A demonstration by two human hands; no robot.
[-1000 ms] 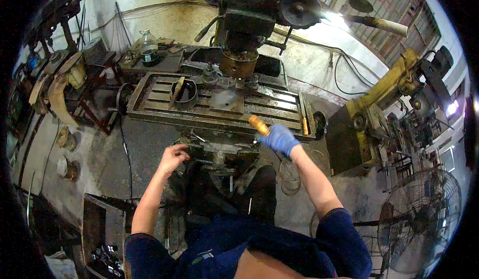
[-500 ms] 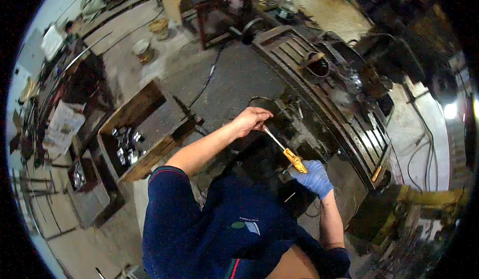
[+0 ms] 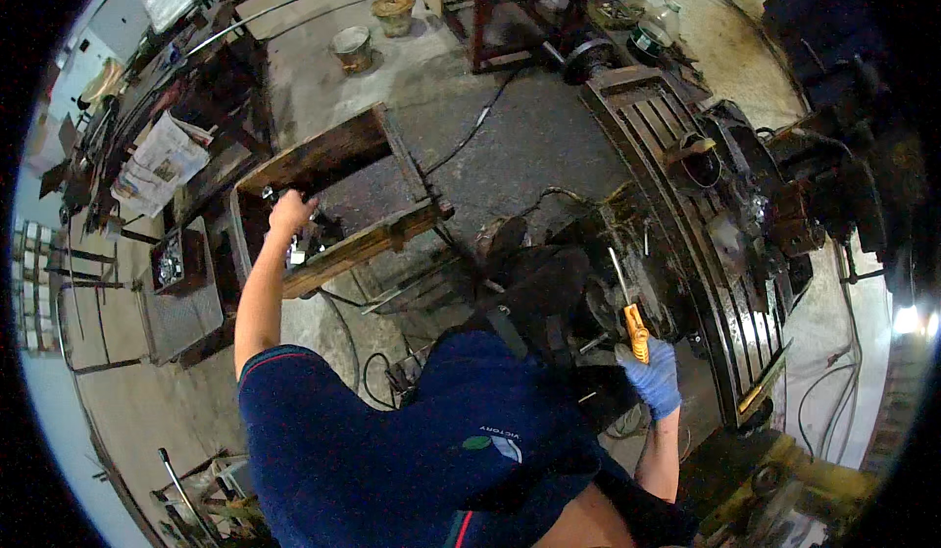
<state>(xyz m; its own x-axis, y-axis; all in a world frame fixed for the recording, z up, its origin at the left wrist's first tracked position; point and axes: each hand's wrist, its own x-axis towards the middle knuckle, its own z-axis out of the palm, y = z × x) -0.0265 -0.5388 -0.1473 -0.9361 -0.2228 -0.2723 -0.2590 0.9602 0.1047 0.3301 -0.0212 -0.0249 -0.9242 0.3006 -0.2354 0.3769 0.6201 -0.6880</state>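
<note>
My bare left hand (image 3: 290,217) reaches into a wooden box (image 3: 365,249) at the left, just over small shiny metal parts (image 3: 297,251). Its fingers bend downward and their tips are lost among the dark parts, so what they hold, if anything, is hidden. In a blue glove, my right hand (image 3: 651,379) is closed round the yellow handle of a hand tool (image 3: 635,330). The tool's slim metal shaft points up and away from me; whether it is a screwdriver or a file is unclear.
To the right runs a slotted machine table (image 3: 686,234) carrying a round container (image 3: 699,164) and another yellow-handled tool (image 3: 753,397). A smaller box of metal pieces (image 3: 178,262) stands at far left, near newspaper (image 3: 165,164). Two buckets (image 3: 352,50) sit on the floor beyond.
My left hand has left the tip of the tool and swung left into the wooden box. The right hand keeps its hold on the tool, whose shaft now points more steeply away. The view has shifted.
</note>
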